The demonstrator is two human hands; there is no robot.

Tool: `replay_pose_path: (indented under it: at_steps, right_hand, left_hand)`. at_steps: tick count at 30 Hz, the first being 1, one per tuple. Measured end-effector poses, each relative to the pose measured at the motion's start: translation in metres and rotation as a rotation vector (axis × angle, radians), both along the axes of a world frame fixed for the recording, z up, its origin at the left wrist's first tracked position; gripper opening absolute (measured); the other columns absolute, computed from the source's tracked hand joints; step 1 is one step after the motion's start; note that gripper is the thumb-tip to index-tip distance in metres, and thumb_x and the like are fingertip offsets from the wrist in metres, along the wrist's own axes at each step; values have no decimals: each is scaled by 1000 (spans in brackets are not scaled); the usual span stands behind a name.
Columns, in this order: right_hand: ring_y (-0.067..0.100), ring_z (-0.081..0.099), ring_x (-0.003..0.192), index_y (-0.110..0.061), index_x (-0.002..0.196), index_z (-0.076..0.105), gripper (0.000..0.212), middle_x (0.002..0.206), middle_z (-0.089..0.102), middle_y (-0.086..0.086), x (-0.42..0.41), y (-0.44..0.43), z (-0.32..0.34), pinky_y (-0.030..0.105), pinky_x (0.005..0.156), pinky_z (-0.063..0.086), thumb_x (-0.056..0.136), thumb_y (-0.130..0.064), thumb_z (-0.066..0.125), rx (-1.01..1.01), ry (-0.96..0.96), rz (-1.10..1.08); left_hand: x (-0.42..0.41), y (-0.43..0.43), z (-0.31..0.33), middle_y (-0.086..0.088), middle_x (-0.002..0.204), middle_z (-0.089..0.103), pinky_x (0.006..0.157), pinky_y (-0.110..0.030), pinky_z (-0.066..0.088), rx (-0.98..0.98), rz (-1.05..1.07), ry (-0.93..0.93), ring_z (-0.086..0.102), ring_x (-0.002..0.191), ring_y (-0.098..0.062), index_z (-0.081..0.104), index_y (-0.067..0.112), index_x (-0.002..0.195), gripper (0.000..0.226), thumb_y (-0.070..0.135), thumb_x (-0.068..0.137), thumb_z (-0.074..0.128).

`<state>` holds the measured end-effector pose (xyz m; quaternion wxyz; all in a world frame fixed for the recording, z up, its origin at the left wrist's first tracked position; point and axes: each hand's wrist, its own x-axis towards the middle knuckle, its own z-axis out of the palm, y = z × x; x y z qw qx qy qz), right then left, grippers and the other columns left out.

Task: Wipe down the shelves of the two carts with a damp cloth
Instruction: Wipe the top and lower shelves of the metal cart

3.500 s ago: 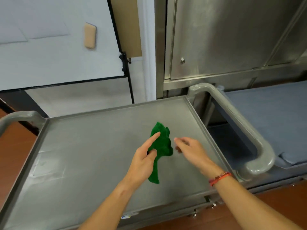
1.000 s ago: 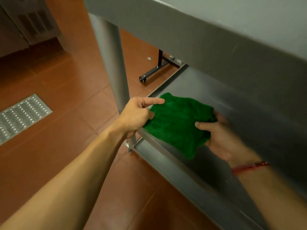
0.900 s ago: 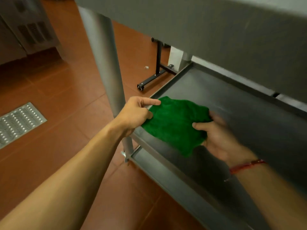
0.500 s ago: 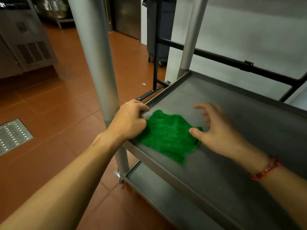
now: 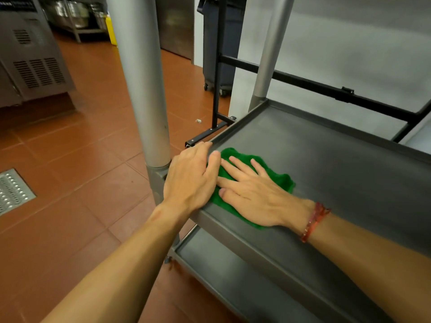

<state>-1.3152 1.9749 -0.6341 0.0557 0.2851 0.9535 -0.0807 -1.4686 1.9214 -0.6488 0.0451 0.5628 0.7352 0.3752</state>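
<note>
Over on the left there is red-brown tiled floor [image 5: 77, 159] with a perforated metal drain grate [image 5: 12, 191] let into it, and nothing there matters to the job. Next comes the thick grey upright post [image 5: 144, 89] at the near corner of the cart. The left hand [image 5: 190, 177] sits right beside that post, palm down and fingers draped over the raised lip of the grey metal middle shelf [image 5: 326, 159]; it closes on nothing, it only braces, though its fingertips touch the edge of the crumpled green cloth [image 5: 277, 179]. The cloth lies in the near left corner of that shelf, and the right hand [image 5: 253, 194], a red cord bracelet [image 5: 312, 221] at the wrist, is spread flat on top of it, fingers open, pressing it down, not pinching it.

To my eye the wipe of this shelf is just starting from the corner. Done well, the flat palm should carry the cloth in long overlapping passes toward the far right, running it hard into the gutter under the lip where grime would gather. The cloth is bunched, so opening it wider would cover more metal. The lower shelf [image 5: 233, 276], below and to the right, looks yet to be reached
</note>
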Motion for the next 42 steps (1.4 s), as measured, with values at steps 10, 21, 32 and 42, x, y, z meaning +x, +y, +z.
replay_pose_path:
  at_steps: [10,21,32,42]
  right_hand:
    - [3,-26,147,-55,150,-4,54,162,-21,-16,27,-17,2,40,122,-15,103,-40,19,-29,-37,186]
    - [18,-6,154,-51,154,2,53,167,-4,-8,-16,71,-6,55,122,-4,102,-57,12,128,-34,-174]
    - [17,-27,149,-56,150,-4,52,160,-27,-15,18,-19,-4,54,120,-16,102,-48,15,33,-15,25]
    - [21,-4,154,-56,148,-5,63,167,-4,-7,8,97,-8,57,123,4,86,-65,-6,165,-46,-167]
  left_hand:
    - [2,-6,1,1,132,62,103,-42,39,43,-26,-67,51,122,-15,54,22,134,65,53,90,18]
    - [2,-2,-7,5,117,59,92,-30,29,-2,-19,61,46,120,-17,52,25,126,47,48,94,25]
    - [2,1,-7,0,132,57,91,-30,30,-36,10,56,44,123,-18,51,26,129,54,53,93,22]
    - [5,-1,-3,8,90,47,80,-33,28,-27,29,130,44,97,-19,53,22,114,39,47,98,28]
